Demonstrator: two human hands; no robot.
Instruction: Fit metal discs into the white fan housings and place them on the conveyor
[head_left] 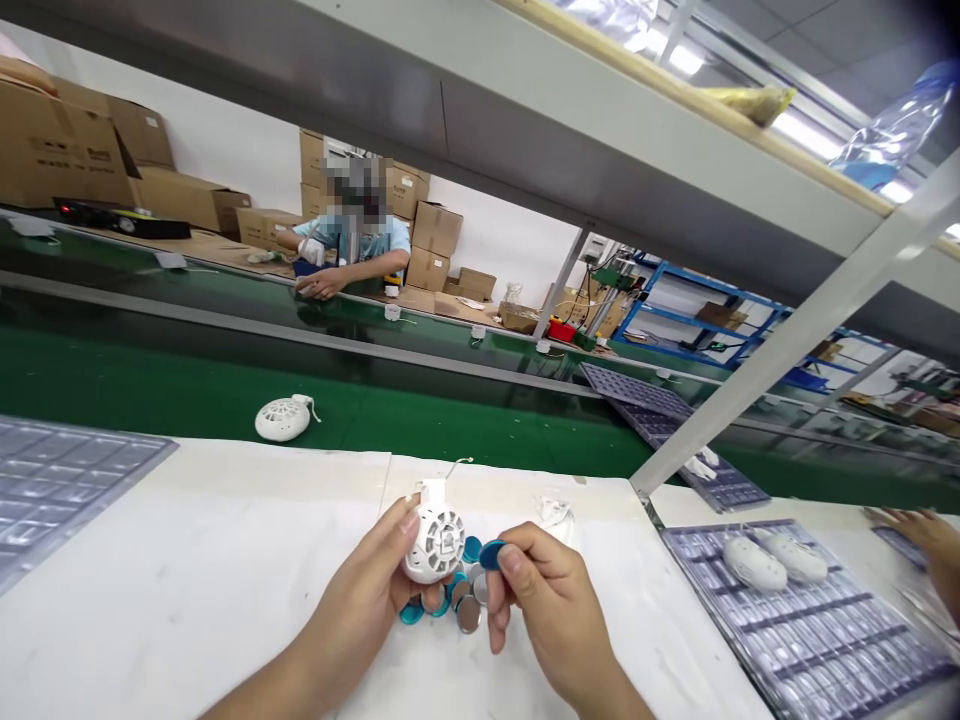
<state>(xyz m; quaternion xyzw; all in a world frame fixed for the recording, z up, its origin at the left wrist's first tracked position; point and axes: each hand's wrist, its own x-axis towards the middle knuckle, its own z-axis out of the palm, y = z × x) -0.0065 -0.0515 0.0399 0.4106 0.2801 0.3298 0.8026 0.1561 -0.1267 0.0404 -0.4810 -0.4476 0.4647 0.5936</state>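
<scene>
My left hand (379,565) is closed round a white handheld fan (436,543) with a round slotted grille and a thin cord at its top. Between thumb and fingers, my right hand (551,600) pinches a round blue disc (493,554), a little to the right of the fan and apart from it. Below and between both hands lies a loose pile of blue and silver discs (469,613) on the white table (225,580). Part of the pile is hidden behind my left fingers.
Another white fan (283,418) lies on the green conveyor belt (187,385). To the right, a plastic tray (810,630) holds two white fans; a post (750,370) rises behind it. At left is another tray (67,480). A person (360,250) works across the belt; someone's hand (919,535) shows far right.
</scene>
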